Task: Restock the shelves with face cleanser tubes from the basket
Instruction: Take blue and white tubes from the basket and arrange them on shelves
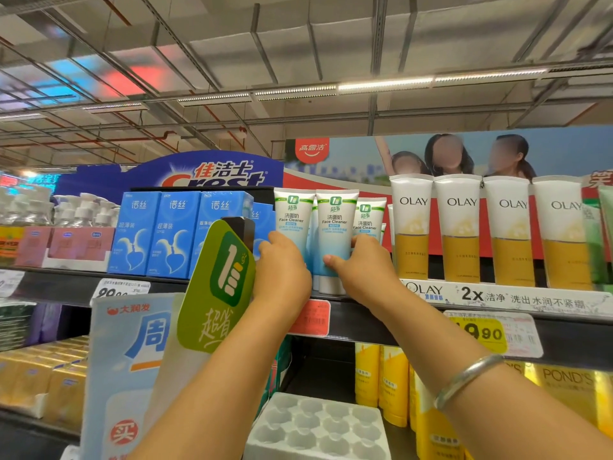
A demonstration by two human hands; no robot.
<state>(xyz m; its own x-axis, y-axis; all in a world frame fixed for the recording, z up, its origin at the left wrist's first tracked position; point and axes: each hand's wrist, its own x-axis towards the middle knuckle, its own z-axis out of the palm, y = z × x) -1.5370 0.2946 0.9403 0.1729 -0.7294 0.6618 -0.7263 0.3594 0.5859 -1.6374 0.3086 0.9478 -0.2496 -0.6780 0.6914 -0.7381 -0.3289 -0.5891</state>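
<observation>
Three white-and-blue face cleanser tubes stand cap-down on the top shelf (361, 318). My left hand (282, 273) wraps around the lower part of the left tube (293, 215), hiding its base. My right hand (363, 272) grips the middle tube (335, 224), thumb on its front and fingers behind. The third tube (367, 215) stands just behind my right fingers. More tubes show in the rows behind. The basket is out of view.
Blue boxes (172, 230) stand left of the tubes, and a row of Olay tubes (461, 227) right of them. A green hanging sign (219, 287) juts out beside my left wrist. Below sit a white moulded tray (315, 426) and yellow bottles (381, 376).
</observation>
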